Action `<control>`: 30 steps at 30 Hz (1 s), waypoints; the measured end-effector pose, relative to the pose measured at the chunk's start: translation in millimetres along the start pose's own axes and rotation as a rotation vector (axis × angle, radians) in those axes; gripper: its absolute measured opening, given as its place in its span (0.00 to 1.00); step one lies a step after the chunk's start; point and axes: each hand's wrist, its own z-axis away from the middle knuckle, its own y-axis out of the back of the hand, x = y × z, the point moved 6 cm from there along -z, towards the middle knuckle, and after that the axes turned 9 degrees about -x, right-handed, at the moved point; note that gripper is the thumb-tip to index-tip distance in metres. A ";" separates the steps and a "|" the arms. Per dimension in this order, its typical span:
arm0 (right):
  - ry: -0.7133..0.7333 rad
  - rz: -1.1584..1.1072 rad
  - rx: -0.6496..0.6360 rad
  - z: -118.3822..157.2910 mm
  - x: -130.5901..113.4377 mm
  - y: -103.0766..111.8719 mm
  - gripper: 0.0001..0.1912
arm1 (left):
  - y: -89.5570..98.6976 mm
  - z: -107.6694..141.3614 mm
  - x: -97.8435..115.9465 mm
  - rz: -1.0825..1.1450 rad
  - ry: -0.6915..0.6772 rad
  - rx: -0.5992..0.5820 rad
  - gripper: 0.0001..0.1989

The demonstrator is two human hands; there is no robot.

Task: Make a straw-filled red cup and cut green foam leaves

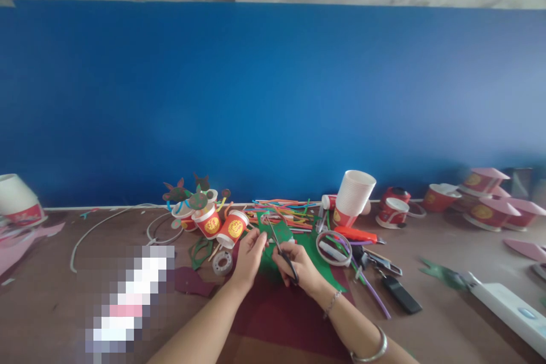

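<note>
Black-handled scissors (291,268) are in my right hand (303,271), its fingers wrapped round the handles. The blades point away from me and to the left, over green paper (280,232). My left hand (247,259) is closed in a pinch at the left edge of this green paper, close to the blades. How far the blades are apart I cannot make out. Under my hands lie a larger green sheet (335,274) and a dark red sheet (281,318). A roll of clear tape (222,263) rests left of my left hand.
Behind my hands lie colourful pipe cleaners (298,207). Decorated red paper cups (207,220) stand at left; a tall stack of white cups (356,190) stands at right. A tape ring (334,248), an orange cutter (356,235) and a black key fob (401,294) lie to the right.
</note>
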 end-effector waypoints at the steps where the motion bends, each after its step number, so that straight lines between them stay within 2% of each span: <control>1: -0.001 -0.002 0.002 0.1 0.1 0.1 0.12 | 0.1 -0.1 -0.2 -0.004 0.003 0.001 0.17; 19: 0.016 0.001 0.009 0.4 1.2 0.6 0.13 | -4.0 -0.1 5.3 0.009 -0.032 -0.048 0.15; 30: 0.015 -0.013 0.005 0.5 -2.0 -0.1 0.12 | 1.2 -1.0 1.6 -0.020 -0.028 0.006 0.17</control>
